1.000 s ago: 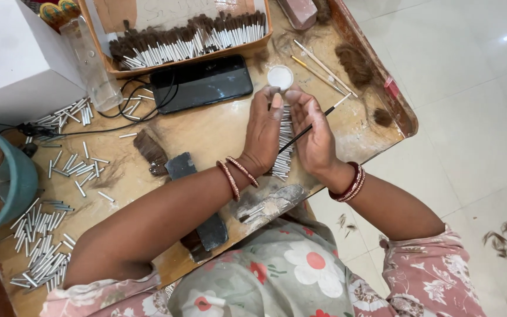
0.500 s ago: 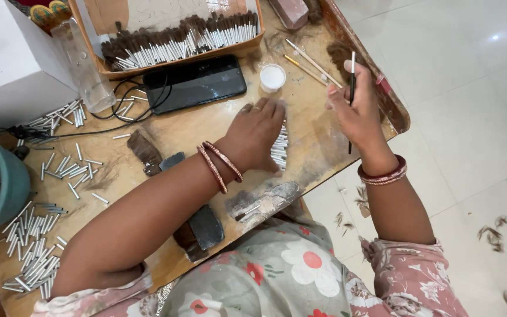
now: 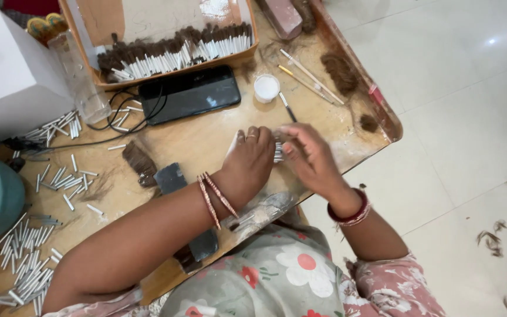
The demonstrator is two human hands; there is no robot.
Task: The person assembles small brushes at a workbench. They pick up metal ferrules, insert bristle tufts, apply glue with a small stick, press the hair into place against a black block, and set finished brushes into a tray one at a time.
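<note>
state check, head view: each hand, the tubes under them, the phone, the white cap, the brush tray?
left hand: palm down, pressing on metal tubes
right hand: fingers at the same tubes
metal tubes: bunched, mostly hidden
phone: flat, screen dark
white cap: lying open side up
cardboard tray: open, row of brush heads inside

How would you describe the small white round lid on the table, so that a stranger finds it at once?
Start at the wooden tray of brown-tipped white tubes at the far edge of the table. Just in front of its right corner, right of the black phone, lies the small white round lid. It is the only round white thing; its neighbours are thin sticks.
</note>
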